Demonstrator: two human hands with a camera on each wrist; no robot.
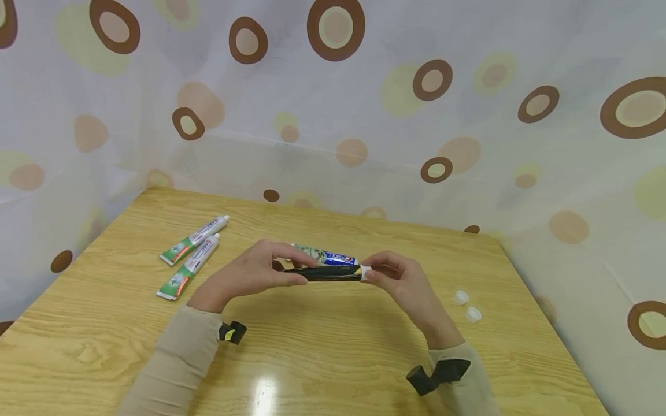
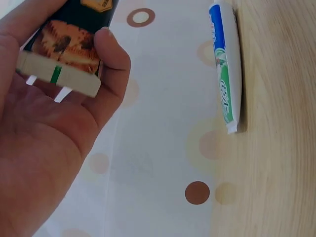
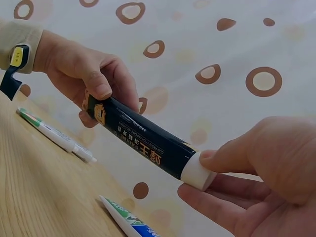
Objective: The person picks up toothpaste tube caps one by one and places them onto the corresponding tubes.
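On the desk (image 1: 322, 346), two tubes (image 1: 189, 268) are laid left, two caps (image 1: 473, 314) right. Between them, a capped tube (image 1: 333, 274) is held aloft by left hand (image 1: 255, 268) and right hand (image 1: 408, 283); behind it, another tube (image 1: 339, 259) is laid on the desk.

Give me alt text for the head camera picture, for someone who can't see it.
A left hand grips a black tube above a wooden table while the right hand pinches its white cap. Behind it lies a blue-and-green tube; two green-and-silver tubes lie to the left, two small white caps to the right.
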